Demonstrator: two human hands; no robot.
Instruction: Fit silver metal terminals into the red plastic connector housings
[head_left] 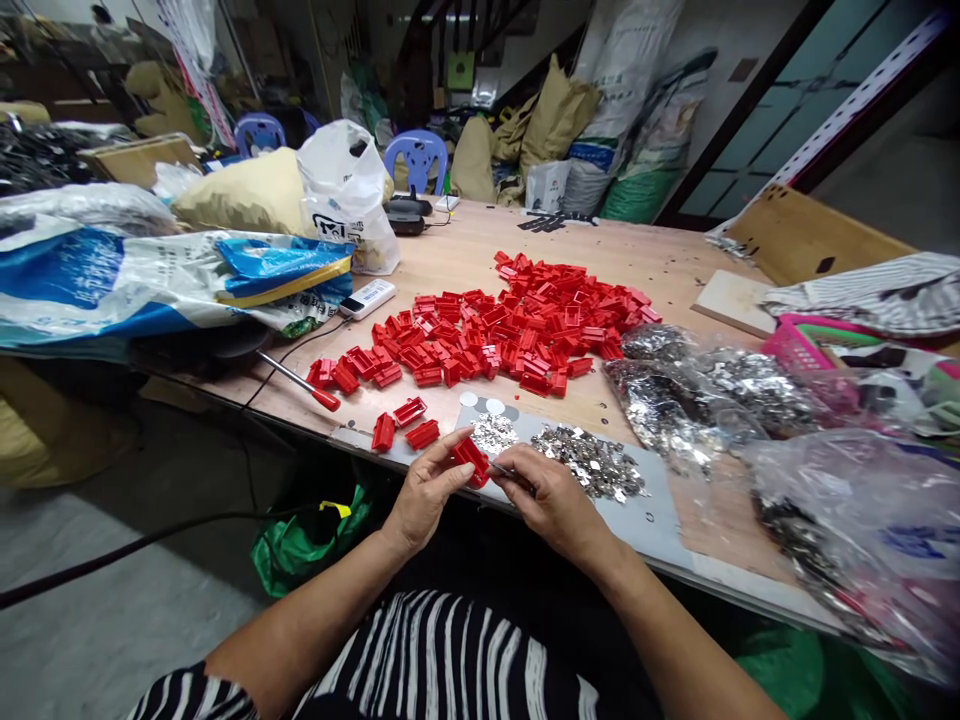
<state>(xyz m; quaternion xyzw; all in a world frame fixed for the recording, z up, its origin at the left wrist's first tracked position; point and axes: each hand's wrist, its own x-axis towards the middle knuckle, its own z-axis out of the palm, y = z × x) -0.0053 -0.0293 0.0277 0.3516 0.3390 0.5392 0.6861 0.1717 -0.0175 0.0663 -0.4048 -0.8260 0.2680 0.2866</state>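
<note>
My left hand [424, 500] holds a red plastic housing [471, 462] between thumb and fingers, over the table's front edge. The housing is a small open box, tilted. My right hand [551, 495] is closed in a pinch on a thin, dark metal piece [504, 470] whose tip meets the housing's right side; its exact kind is hard to make out. Just beyond my hands are a few loose red housings [422, 434], a pile of tiny shiny metal parts [493, 434] and a larger pile of metal plates [592, 462] on a grey mat [660, 510].
A big heap of red housings [517, 325] covers the table's middle. Clear bags of metal parts [720, 385] and a pink basket [795, 350] stand right. A red-handled screwdriver [324, 398], a white device [367, 299] and sacks [135, 285] lie left. A cable [150, 545] hangs lower left.
</note>
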